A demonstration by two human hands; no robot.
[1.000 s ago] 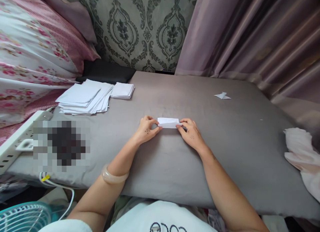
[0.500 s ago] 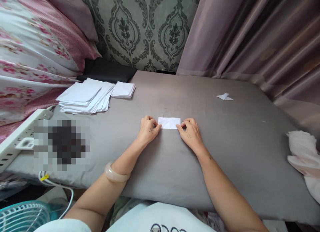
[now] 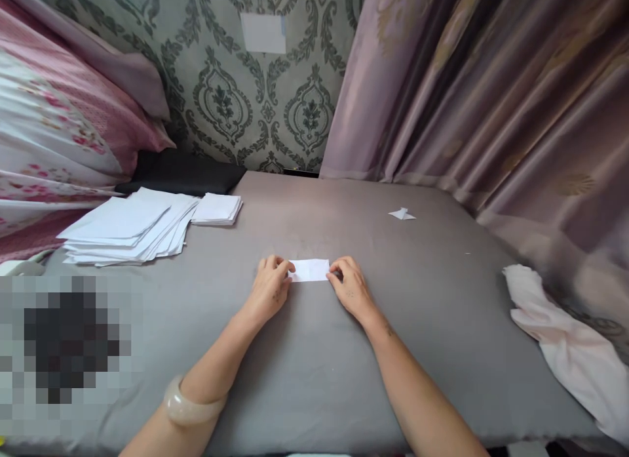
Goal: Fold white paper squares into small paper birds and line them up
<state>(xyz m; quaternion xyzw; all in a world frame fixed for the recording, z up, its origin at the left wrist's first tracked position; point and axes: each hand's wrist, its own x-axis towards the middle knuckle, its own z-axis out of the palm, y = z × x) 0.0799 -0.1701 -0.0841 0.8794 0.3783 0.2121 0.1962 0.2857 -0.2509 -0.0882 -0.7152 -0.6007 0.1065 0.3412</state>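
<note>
A small white strip of folded paper (image 3: pixel 311 271) lies on the grey cloth surface (image 3: pixel 314 352) in front of me. My left hand (image 3: pixel 270 285) pinches its left end, with the fingertips reaching over the edge. At the opposite end, my right hand (image 3: pixel 350 286) has thumb and fingers curled together on the right edge of the strip. Both wrists rest low, close to the cloth. A pale bangle (image 3: pixel 191 404) circles my left forearm.
Back left are a large stack of white paper (image 3: pixel 118 221) and a smaller stack (image 3: pixel 216 209), before a black item (image 3: pixel 187 172). A small folded paper piece (image 3: pixel 402 214) lies back right. Pale cloth (image 3: pixel 555 332) sits far right. Curtains and a patterned wall border the surface.
The view has tilted up and shifted, showing more wall. My left fingers now reach further over the paper's left end. The right hand stays at the right end.
</note>
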